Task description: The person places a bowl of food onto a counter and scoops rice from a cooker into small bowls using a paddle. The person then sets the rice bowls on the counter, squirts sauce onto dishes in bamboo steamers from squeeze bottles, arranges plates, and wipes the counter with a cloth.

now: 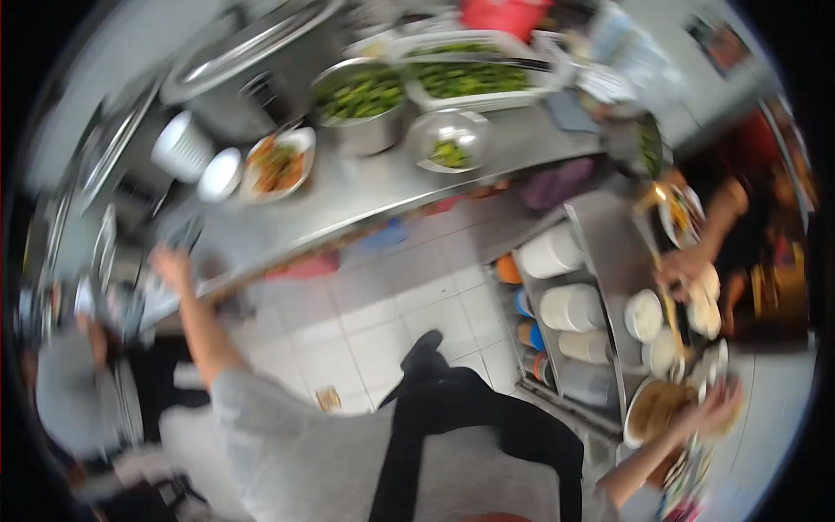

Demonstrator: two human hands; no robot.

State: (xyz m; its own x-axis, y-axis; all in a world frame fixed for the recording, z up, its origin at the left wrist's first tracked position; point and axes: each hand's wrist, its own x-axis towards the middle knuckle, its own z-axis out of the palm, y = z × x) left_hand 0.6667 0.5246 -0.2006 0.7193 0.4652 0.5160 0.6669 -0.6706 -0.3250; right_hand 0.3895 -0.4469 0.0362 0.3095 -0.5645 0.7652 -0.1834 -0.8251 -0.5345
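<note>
My left hand (171,265) reaches out to the left end of the steel counter (322,204), beside a dark, flat thing (184,233) that I cannot make out. Blur smears its fingers, so whether it grips anything does not show. On the far right, my right hand (715,409) is over a cluster of tubs, close to a round container of brown food (654,412). Its fingers are blurred too, and what lies under them is partly hidden. Further along the counter are a dish of orange-brown food with greens (278,165) and a stack of white bowls (183,146).
A pot of cut greens (361,104), a white basket of greens (474,76) and a metal bowl (449,139) line the counter. A steel shelf (600,261) holds white tubs. A co-worker's hand (685,268) works at right; another person (83,391) stands at left.
</note>
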